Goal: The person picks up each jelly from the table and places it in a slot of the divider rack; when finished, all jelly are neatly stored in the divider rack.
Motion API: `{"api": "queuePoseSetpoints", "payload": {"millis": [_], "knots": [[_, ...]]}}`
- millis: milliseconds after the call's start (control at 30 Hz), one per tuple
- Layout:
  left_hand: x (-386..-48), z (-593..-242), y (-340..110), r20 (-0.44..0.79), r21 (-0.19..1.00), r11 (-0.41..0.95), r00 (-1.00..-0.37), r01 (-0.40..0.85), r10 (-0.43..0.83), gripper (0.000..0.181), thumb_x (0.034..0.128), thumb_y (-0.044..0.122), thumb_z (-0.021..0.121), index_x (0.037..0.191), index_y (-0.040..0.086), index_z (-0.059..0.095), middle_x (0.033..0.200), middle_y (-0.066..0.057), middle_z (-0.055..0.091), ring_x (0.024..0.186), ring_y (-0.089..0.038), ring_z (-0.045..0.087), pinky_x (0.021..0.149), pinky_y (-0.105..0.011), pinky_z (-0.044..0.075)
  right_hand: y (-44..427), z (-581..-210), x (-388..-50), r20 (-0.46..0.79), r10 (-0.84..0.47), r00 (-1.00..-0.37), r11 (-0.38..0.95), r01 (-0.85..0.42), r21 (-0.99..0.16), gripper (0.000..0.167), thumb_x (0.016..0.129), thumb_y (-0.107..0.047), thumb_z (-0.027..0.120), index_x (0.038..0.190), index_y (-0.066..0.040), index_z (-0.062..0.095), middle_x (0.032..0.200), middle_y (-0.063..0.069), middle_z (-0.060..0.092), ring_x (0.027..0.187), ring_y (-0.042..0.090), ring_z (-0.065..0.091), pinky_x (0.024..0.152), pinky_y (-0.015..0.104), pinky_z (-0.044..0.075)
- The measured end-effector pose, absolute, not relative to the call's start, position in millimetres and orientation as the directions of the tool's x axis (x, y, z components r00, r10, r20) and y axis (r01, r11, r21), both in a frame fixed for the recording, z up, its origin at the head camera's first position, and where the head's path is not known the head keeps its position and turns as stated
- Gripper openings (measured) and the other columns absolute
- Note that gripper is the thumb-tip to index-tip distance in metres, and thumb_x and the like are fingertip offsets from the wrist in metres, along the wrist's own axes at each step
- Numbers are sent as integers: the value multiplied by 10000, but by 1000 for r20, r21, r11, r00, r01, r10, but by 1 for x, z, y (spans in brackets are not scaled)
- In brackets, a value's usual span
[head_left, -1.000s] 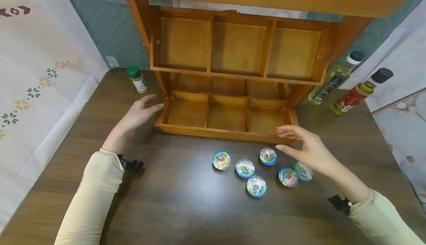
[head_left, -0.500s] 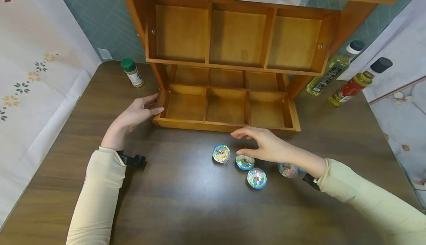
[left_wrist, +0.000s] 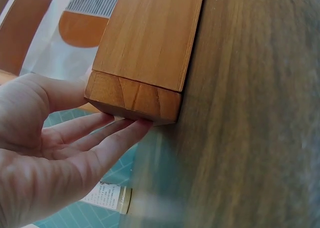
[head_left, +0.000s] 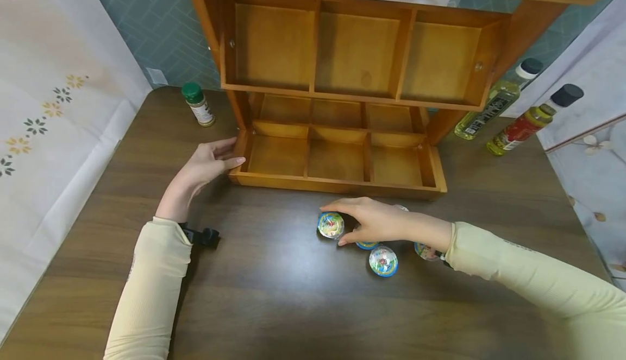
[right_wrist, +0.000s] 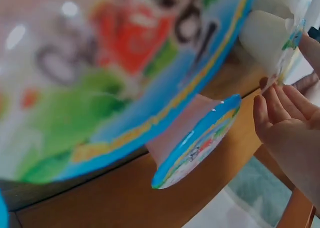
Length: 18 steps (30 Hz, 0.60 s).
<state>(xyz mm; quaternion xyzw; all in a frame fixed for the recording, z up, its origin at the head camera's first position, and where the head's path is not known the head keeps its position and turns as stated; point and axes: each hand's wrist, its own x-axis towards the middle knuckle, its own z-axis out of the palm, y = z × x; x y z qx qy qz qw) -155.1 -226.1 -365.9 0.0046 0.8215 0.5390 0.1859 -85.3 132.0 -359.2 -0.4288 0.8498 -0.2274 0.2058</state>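
Observation:
At the lower left corner of the wooden shelf (head_left: 337,187), my left hand (head_left: 202,167) grips the side wall between thumb and fingers; the left wrist view has the hand (left_wrist: 65,143) around the wood's end (left_wrist: 132,97). My right hand (head_left: 379,220) holds the leftmost small lidded cup (head_left: 331,225) by its rim, the cup standing on the table. In the right wrist view, fingertips and thumb of the hand (right_wrist: 295,133) touch opposite edges of the cup (right_wrist: 262,37). Beneath the right hand and wrist, other cups are partly hidden; one cup (head_left: 383,261) lies fully in sight.
Both tiers of the shelf have three bare compartments each in front. A green-capped jar (head_left: 199,106) stands left of the shelf. Two oil bottles, one with a dark label (head_left: 489,111) and one with a red label (head_left: 523,131), stand at its right.
My right hand has moved left across the cups and taken hold of the leftmost one. My left hand has closed in on the shelf's corner and grips it. The head view has shifted slightly.

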Motion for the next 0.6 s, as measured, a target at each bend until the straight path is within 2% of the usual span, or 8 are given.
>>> {"api": "queuePoseSetpoints", "payload": {"millis": [167, 367, 600], "knots": [[-157, -367, -225, -302, 890, 412, -931, -197, 207, 658, 914, 127, 600, 1469, 43, 257, 1492, -168, 295, 1319, -304, 368, 1022, -414, 357, 131, -360, -82, -141, -828, -543, 515, -637, -574, 658, 802, -276, 743, 1358, -60, 467, 1352, 79, 507, 1243, 224, 477, 993, 360, 416], [-156, -367, -226, -295, 894, 404, -933, -193, 206, 663, 915, 127, 600, 1470, 37, 248, 1480, -192, 304, 1323, -304, 359, 1037, -424, 342, 126, -360, -77, -128, -815, -565, 532, -643, -551, 536, 841, -233, 706, 1305, -43, 517, 1279, 62, 550, 1193, 214, 514, 983, 358, 426], [-155, -366, -225, -296, 888, 420, -933, -190, 205, 666, 913, 144, 606, 1468, 36, 255, 1483, -191, 301, 1317, -315, 369, 1040, -432, 340, 125, -360, -72, -43, -797, -603, 523, -651, -550, 489, 812, -194, 732, 1244, -40, 563, 1212, 45, 588, 1132, 186, 556, 941, 313, 458]]}}
